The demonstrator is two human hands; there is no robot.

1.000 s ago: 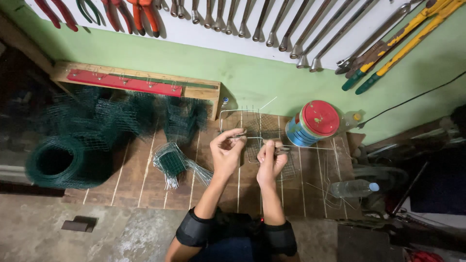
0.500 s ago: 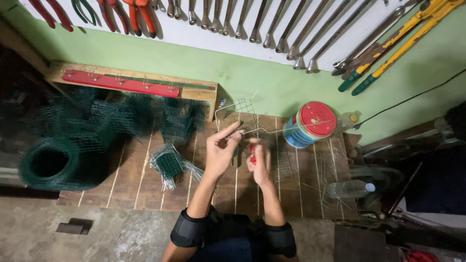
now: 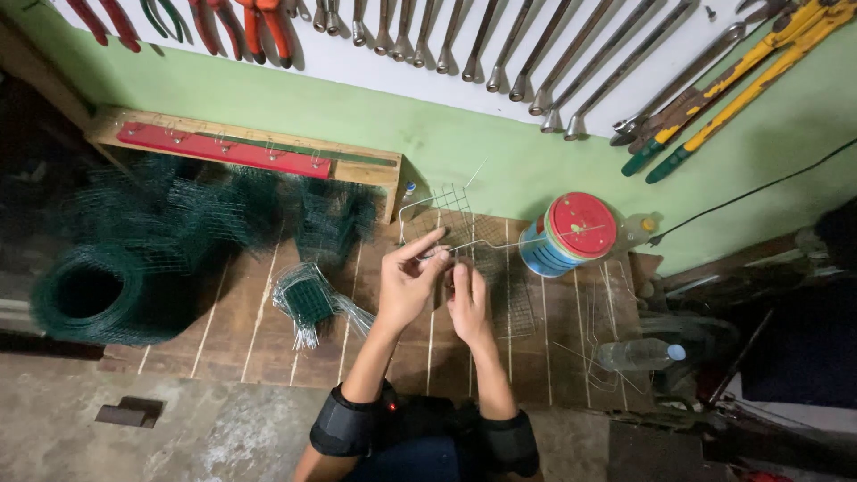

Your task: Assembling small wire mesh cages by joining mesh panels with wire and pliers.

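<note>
A small piece of silver wire mesh (image 3: 444, 212) is held up over the wooden floor mat (image 3: 259, 330), near the green wall. My left hand (image 3: 406, 286) pinches its lower edge, with the index finger stretched along the wire. Beside it, my right hand (image 3: 467, 303) grips the same lower edge, fingers curled. A long thin wire (image 3: 527, 239) runs from the piece to the right, towards a blue tin with a red lid (image 3: 571, 234). More flat silver mesh (image 3: 513, 295) lies under my hands.
A roll of dark green mesh (image 3: 98, 295) and loose green mesh pieces (image 3: 223, 210) lie at left. A small bundle of cut mesh (image 3: 308, 303) lies by my left arm. A plastic bottle (image 3: 638, 354) rests at right. Wrenches, pliers and bolt cutters (image 3: 714, 89) hang on the wall.
Both hands have moved slightly up with the mesh piece, which now stands more upright. My right hand has slid closer to the left hand.
</note>
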